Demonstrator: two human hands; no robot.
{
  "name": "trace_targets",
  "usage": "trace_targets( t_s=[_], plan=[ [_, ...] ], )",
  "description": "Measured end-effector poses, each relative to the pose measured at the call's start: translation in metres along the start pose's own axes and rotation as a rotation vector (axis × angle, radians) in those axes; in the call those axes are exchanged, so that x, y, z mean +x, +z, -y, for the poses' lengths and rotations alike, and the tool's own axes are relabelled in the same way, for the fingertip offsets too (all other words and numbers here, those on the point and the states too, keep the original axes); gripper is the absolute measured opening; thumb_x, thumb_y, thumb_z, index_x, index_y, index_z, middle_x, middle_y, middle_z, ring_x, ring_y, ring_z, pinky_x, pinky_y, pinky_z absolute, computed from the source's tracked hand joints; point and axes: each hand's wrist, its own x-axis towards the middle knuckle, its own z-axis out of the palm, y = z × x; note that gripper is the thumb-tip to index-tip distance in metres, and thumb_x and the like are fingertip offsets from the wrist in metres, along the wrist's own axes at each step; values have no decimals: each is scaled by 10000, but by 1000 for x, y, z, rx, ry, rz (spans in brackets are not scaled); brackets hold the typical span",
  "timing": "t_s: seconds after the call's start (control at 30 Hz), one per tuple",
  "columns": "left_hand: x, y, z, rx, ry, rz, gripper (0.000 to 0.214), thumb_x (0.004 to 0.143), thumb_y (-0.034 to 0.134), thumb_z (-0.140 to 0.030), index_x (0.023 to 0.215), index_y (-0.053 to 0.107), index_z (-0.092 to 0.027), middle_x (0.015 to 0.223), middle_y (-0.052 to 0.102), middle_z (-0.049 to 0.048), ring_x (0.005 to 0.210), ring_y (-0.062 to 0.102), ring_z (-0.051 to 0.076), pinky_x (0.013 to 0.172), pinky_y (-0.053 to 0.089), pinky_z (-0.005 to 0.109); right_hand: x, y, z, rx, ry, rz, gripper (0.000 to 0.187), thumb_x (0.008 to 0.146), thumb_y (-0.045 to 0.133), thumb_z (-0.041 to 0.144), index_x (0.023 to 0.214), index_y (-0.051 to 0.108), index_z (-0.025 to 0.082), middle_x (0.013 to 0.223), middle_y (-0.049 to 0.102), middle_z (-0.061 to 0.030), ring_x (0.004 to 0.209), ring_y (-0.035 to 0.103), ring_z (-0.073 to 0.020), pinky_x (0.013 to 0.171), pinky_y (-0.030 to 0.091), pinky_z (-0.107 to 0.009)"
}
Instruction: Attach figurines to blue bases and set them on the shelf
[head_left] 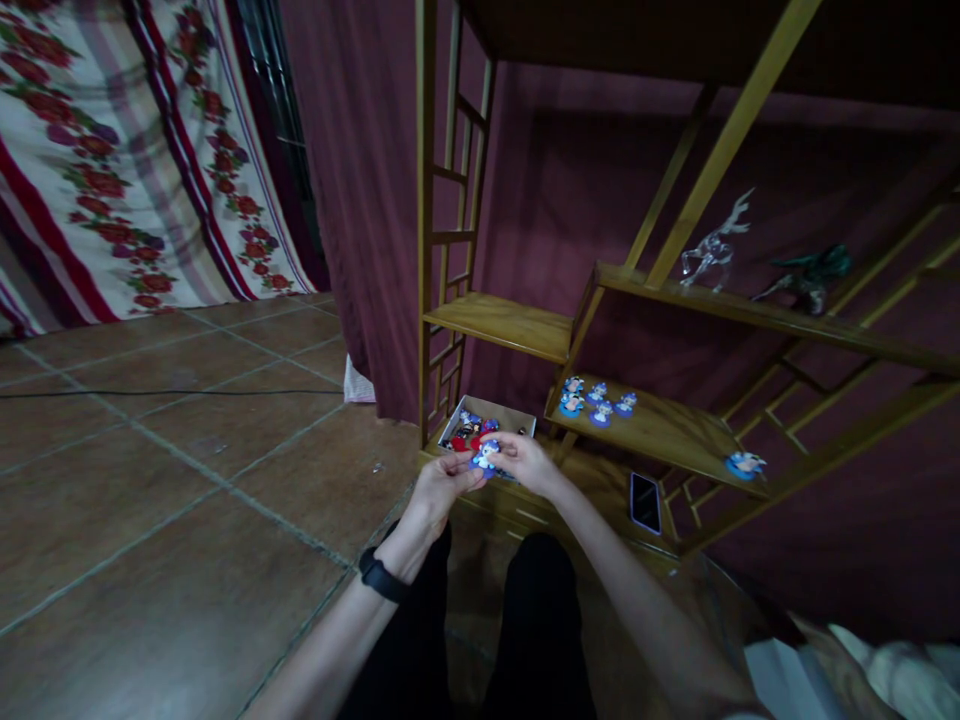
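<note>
The figurine is held between my two hands, in front of the box. My left hand pinches it from one side and my right hand from the other, so both are closed on it together. Small pieces lie in the box; similar figures stand on the shelf at right. The step in hand appears to be two-handed handling; the next move, I judge, calls for one hand to keep its pinch while the other releases.
</note>
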Motion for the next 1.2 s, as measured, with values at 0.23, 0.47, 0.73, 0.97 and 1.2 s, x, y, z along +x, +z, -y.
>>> trace_targets(
  t_s=[0.23,0.47,0.73,0.97,1.2],
  plan=[
    [-1,-1,-3,-40,-82,86,365,550,787,-71,887,652,-103,733,702,75,698,671,168,737,539,293,-2,-6,4,-122,-4,17,326,751,591,269,1067,639,201,732,660,-1,638,591,-130,597,471,-242],
    [4,-3,4,-96,-67,59,306,612,727,-18,897,658,-107,820,707,82,768,666,156,787,531,281,-5,1,-16,110,10,-108,380,734,616,334,1086,606,191,945,670,-45,833,625,-153,799,485,-320],
    [12,-13,13,-176,-129,64,129,716,648,-50,840,664,-83,855,705,116,773,670,167,771,547,278,-8,6,-39,76,62,-138,189,736,599,350,780,644,173,770,661,-15,721,610,-143,722,482,-282],
    [7,-2,9,-63,-69,-13,139,710,640,-20,840,668,-61,827,707,123,720,674,166,698,561,249,-6,3,-44,4,125,-130,145,713,619,321,701,625,176,685,641,7,641,591,-135,646,466,-258],
    [4,1,6,-21,-75,28,180,670,692,-45,841,649,-81,789,704,102,715,674,167,705,559,270,-10,4,-31,115,94,-69,247,698,657,316,900,625,178,784,651,0,682,594,-130,672,471,-259]
  ],
)
